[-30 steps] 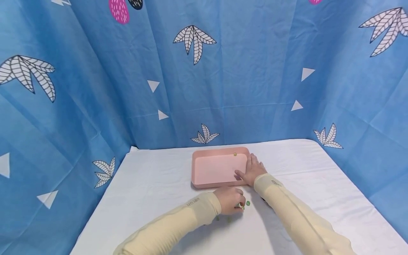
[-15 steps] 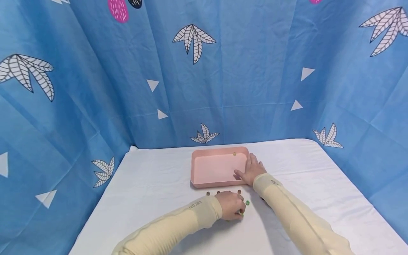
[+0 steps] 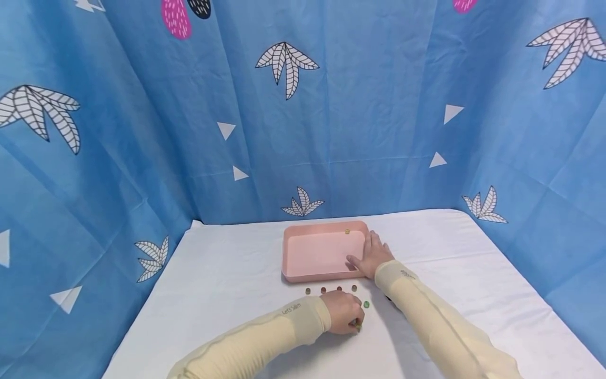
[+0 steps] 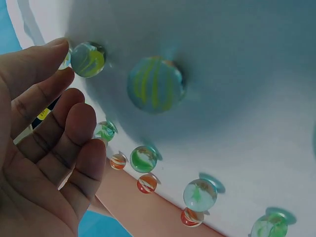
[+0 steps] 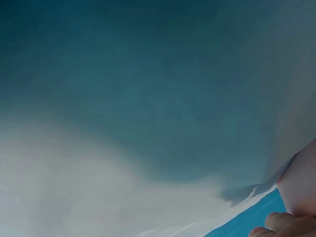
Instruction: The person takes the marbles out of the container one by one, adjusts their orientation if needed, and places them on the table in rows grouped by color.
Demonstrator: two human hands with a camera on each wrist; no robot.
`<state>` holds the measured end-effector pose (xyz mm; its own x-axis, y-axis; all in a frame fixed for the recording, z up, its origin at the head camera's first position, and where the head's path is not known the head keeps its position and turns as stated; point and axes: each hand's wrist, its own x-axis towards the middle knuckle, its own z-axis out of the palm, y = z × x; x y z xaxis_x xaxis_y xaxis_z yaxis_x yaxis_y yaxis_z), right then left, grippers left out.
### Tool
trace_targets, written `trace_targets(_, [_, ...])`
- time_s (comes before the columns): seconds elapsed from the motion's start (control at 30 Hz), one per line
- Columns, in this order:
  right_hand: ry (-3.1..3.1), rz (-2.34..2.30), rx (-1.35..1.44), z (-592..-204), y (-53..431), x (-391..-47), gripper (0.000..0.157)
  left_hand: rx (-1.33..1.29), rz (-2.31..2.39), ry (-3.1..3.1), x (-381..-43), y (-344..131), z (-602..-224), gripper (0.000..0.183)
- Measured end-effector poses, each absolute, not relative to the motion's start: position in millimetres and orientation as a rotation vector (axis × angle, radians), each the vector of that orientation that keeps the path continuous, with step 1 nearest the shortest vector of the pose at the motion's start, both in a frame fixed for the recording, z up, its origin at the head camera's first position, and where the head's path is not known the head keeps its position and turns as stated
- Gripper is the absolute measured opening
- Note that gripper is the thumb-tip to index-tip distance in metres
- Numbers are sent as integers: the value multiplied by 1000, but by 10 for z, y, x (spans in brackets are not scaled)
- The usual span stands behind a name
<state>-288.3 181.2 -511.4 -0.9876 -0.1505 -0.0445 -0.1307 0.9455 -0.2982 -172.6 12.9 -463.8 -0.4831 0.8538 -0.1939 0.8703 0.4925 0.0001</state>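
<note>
My left hand [image 3: 342, 312] is low over the white table, its thumb and index fingertips pinching a glass marble [image 4: 65, 60] with yellow streaks, mostly hidden by the tips. Just beyond them lies a second yellow-streaked marble [image 4: 89, 60], then a larger-looking one [image 4: 155, 84]. Green-swirled marbles [image 4: 144, 159] form a line beside a row of orange-red ones [image 4: 146, 183]. My right hand [image 3: 374, 256] rests on the right front corner of a pink tray [image 3: 317, 277], fingers extended along its side and thumb over the inside. Inside the tray, a yellowish marble [image 3: 347, 231] sits near the back right.
A white cloth [image 3: 227, 268] covers the table. Blue patterned curtain [image 3: 379, 105] hangs behind it and at both sides. The right wrist view holds mostly shaded tablecloth [image 5: 148, 98], with the fingers [image 5: 279, 222] at the lower right.
My left hand has moved a little toward the near side with the marble between its fingertips, uncovering the row of marbles by the tray. My right hand stays on the tray.
</note>
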Motion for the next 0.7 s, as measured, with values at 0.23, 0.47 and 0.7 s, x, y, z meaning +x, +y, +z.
trace_targets(0.23, [3038,-431,-238,-5119,1822,-2875,107,1500,-92,2572,-1726,115,-4642,11])
trace_targets(0.47, [3046,-459,-227,-5138,1846,-2891,108,1555,-25,2632,-1807,67,-4627,15])
trace_targets(0.7, [3047,-435,-220,-5156,1850,-2908,109,1459,112,2676,-2005,27,-4384,20])
